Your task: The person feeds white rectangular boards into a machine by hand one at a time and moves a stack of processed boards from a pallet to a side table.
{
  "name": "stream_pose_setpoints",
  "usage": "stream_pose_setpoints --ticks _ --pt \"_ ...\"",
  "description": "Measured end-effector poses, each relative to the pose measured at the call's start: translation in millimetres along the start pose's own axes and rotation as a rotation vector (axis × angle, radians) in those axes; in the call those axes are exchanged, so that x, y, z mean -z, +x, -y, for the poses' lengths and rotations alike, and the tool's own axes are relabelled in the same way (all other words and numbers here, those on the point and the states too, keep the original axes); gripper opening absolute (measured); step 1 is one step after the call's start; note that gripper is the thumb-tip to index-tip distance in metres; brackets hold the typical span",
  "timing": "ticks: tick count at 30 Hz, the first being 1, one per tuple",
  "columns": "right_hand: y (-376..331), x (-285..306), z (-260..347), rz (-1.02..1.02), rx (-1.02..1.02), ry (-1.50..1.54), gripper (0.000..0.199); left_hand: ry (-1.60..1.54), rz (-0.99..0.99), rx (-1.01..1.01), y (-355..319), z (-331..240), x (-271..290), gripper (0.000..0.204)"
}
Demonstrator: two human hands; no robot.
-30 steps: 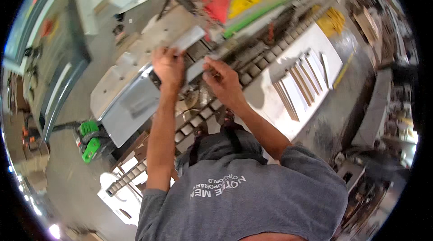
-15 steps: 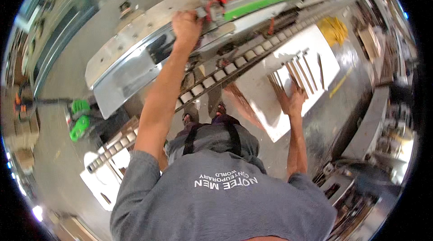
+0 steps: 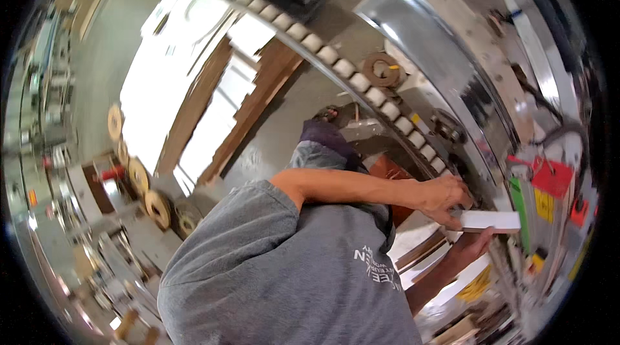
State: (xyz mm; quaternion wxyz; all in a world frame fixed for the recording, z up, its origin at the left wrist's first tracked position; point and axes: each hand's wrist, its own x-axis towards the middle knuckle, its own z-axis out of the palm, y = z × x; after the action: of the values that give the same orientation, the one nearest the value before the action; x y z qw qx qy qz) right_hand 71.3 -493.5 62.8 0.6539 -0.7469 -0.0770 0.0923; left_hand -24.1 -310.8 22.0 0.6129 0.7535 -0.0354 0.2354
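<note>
A short white strip of board (image 3: 492, 221) with a flat, bright face is held between my two hands at the right. My left hand (image 3: 444, 199) is closed at its near end, fingers bent down against it. From below, my right hand (image 3: 473, 249) grips the strip's lower edge, its fingers partly hidden by the strip. Both hands are beside the end of a roller rail (image 3: 360, 82) with pale rollers. Under my right forearm lie brown strips (image 3: 420, 249) on a white surface.
A shiny metal-edged machine table (image 3: 445, 41) stands at the right, with a red tag (image 3: 552, 178) and a green bar (image 3: 520, 212) near my hands. White panels (image 3: 152, 80) carry long brown strips (image 3: 255, 103) at the left. Tan rolls (image 3: 157, 208) stand beyond them.
The view has swung round to the left. My left hand has left the machine table and my right hand the brown strips; both now meet at the white strip of board.
</note>
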Motion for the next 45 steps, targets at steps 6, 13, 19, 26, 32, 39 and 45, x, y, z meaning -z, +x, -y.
stream_pose_setpoints --ticks 6,13,19,26,32,39,45 --pt "18.7 -129.6 26.3 0.216 -0.097 0.203 0.066 0.202 -0.23 0.1 -9.7 -20.6 92.8 0.058" --pt "44.5 -179.8 -12.1 0.459 -0.17 0.283 0.039 0.314 -0.321 0.138 -8.9 -3.5 147.4 0.031" --pt "23.2 -236.2 -9.0 0.338 -0.128 0.437 0.083 0.682 -0.211 0.018 41.1 15.0 218.5 0.037" --pt "57.5 -258.4 -18.1 0.215 -0.125 0.58 0.072 0.766 0.001 -0.152 94.6 71.3 230.2 0.032" --pt "72.2 -285.7 -40.2 0.174 -0.079 0.619 0.074 0.909 -0.111 -0.219 98.6 87.1 239.1 0.029" --pt "75.9 -285.9 -41.1 0.182 -0.067 0.589 0.054 0.784 -0.11 -0.153 103.3 103.9 241.7 0.035" --pt "74.5 -293.1 -48.3 0.152 0.001 0.546 0.051 0.817 -0.202 -0.206 98.2 106.7 239.6 0.036"
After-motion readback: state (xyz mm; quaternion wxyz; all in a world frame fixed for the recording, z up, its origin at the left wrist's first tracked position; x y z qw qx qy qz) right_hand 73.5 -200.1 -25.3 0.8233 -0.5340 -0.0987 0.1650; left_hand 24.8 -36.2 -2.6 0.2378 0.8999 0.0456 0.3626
